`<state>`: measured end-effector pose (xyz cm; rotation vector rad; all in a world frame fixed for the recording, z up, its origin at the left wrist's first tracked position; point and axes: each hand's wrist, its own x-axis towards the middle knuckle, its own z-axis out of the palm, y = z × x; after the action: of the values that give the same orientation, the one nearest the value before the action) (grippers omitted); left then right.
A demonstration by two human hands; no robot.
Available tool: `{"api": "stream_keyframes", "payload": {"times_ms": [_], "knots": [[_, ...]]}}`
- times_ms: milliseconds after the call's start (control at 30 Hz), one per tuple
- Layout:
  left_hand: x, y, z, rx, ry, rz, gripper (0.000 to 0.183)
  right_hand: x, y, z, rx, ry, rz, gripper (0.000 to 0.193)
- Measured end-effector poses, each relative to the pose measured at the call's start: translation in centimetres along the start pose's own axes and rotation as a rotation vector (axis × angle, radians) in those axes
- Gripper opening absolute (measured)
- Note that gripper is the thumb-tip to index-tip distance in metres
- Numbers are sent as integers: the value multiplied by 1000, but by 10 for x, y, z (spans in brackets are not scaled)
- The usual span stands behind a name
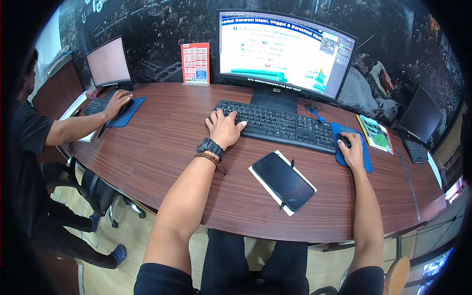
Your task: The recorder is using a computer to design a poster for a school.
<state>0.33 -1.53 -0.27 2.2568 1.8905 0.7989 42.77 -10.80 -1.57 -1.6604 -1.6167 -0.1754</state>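
Note:
My left hand rests on the left end of a black keyboard, fingers spread over the keys. A dark watch and beaded bracelets circle that wrist. Over at the right, my right hand is curved around a black computer mouse, which it partly covers. The mouse lies on a blue mouse pad. Behind the keyboard a large monitor shows a colourful page layout in an editing program. Between my forearms a dark-screened phone lies on a white pad or paper, with a pen partly under it.
A red desk calendar stands left of the monitor. Booklets lie right of the mouse pad, near another monitor and small keyboard. At the left, a person uses a mouse before another screen; a black chair stands below.

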Motion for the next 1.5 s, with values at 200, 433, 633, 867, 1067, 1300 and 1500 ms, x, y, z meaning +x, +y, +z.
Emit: {"api": "stream_keyframes", "payload": {"times_ms": [200, 433, 633, 867, 1067, 1300, 1500], "knots": [[-1, 0, 0, 16, 14, -1, 55, 0, -2, 0, -6, 1, 10, 35], [-1, -1, 2, 13, 23, 9, 55, 0, -1, 1, -2, 2, 10, 35], [-1, 0, 2, 12, 20, 11, 55, 0, 4, 2, 0, 7, 0, 34], [-1, -1, 1, 13, 15, 7, 56, 1, 2, 2, 0, 0, 10, 33], [-1, 1, -1, 9, -4, -5, 56, 1, 3, 1, -6, 0, -3, 32], [-1, -1, 1, 18, 6, 3, 56, 1, 2, 0, 0, -4, -7, 32], [0, 0, 0, 17, 3, 5, 56, 1, 0, -1, 7, -11, 8, 33]]}}
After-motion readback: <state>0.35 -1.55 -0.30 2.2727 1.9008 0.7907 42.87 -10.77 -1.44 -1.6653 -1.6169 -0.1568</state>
